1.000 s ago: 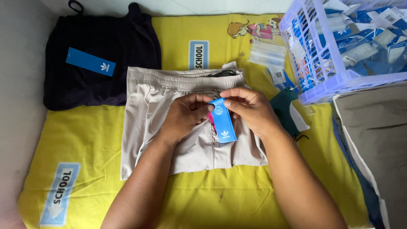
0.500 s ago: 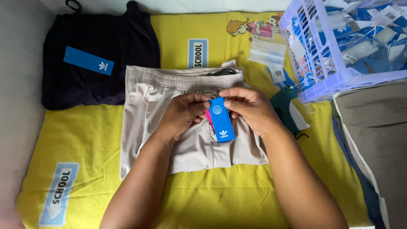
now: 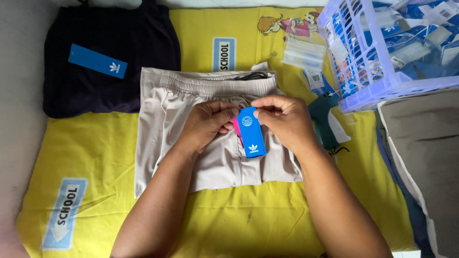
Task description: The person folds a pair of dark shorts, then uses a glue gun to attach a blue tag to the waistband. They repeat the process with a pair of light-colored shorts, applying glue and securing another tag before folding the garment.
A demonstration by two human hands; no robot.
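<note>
Beige shorts [image 3: 165, 124] lie flat on a yellow printed sheet [image 3: 110, 157], waistband away from me. Both my hands hold a blue card tag [image 3: 251, 136] over the middle of the shorts. My left hand [image 3: 206, 125] pinches its upper left edge, where a small pink tag shows behind it. My right hand [image 3: 283, 120] pinches the top right corner. The blue tag hangs down between the hands.
A folded black garment [image 3: 110, 52] with a blue tag lies at the upper left. A lilac plastic basket [image 3: 377, 81] of blue tags stands at the upper right. A teal tagging gun [image 3: 325, 122] lies beside my right hand. Grey fabric [image 3: 425, 153] is stacked at the right.
The hands and the blue tag have stayed over the shorts; the tag has shifted only slightly in my fingers.
</note>
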